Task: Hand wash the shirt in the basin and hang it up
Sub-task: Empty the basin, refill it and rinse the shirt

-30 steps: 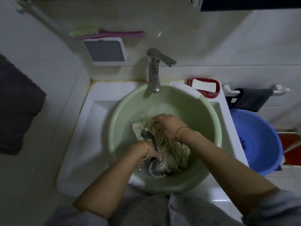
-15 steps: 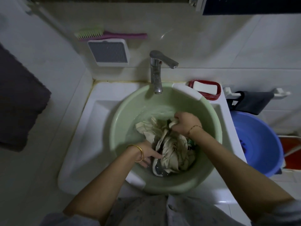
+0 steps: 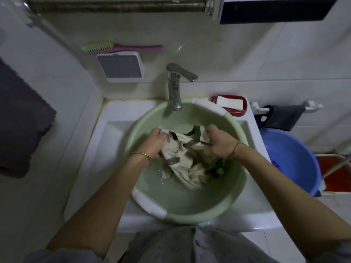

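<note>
While both hands grip the garment, the cream wet fabric shirt with dark trim (image 3: 182, 158) lies bunched in the far half of the pale green round plastic basin (image 3: 144, 118), its near folds trailing into shallow water. Left hand (image 3: 154, 143): fingers curled tight round a wad of the shirt's left side, gold bangle (image 3: 141, 155) at the wrist. Right hand (image 3: 218, 143): fingers clenched on the shirt's right side, thin bracelet (image 3: 234, 149) at the wrist. The hands are apart, with cloth bridging them. A small green and dark item (image 3: 219, 165) shows beneath the shirt; what it is cannot be told.

Surface: the basin sits inside a white ceramic sink (image 3: 106, 141) and fills most of it, with white grip pads on its far-right and near-left rim. A chrome mixer tap (image 3: 174, 88) stands at the far edge, its spout over the basin. A red oval soap dish (image 3: 245, 109) holding a white soap bar (image 3: 229, 102) rests on the far-right corner of the sink.

Room: white tiled walls. A green-bristled brush with a pink handle (image 3: 121, 47) lies on top of a white wall box with a grey grille (image 3: 120, 67), left of the tap. A dark grey towel (image 3: 20, 120) hangs on the left wall. On the right, a dark cloth (image 3: 283, 116) hangs from a white rail above a blue round plastic tub (image 3: 296, 160). A dull metal bar (image 3: 114, 5) runs across the top
</note>
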